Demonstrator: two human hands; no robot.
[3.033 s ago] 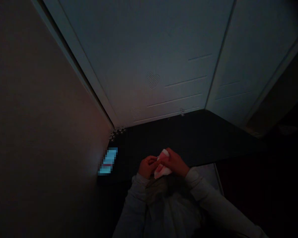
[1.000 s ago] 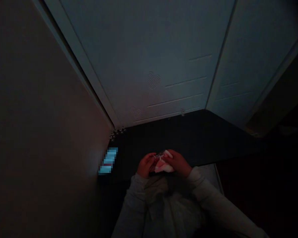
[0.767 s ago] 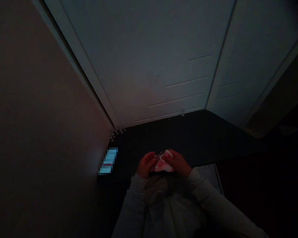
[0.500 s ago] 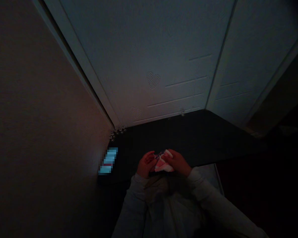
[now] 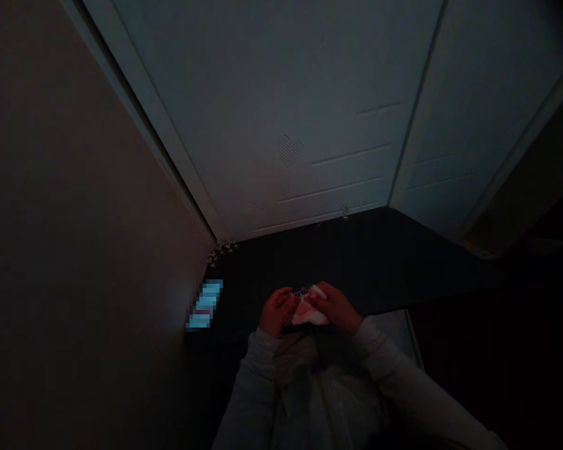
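In dim light, my left hand (image 5: 278, 310) is closed with its fingers curled round a small shiny, see-through piece (image 5: 301, 292) whose kind I cannot make out. My right hand (image 5: 336, 306) pinches a crumpled pinkish-white cloth (image 5: 309, 315) against that piece. The cloth hangs down between both hands. Both hands are over the near edge of a dark table (image 5: 356, 262), close to my body.
Several small glassy pieces (image 5: 221, 250) stand at the table's back left corner, and another glassy piece (image 5: 345, 212) is at its back edge. A lit, blurred-out screen (image 5: 205, 305) is at the left. White panels with embossed hearts (image 5: 289, 151) rise behind.
The hands and cloth stay almost in place, with only slight finger movement. The light on the cloth and walls has grown a little dimmer.
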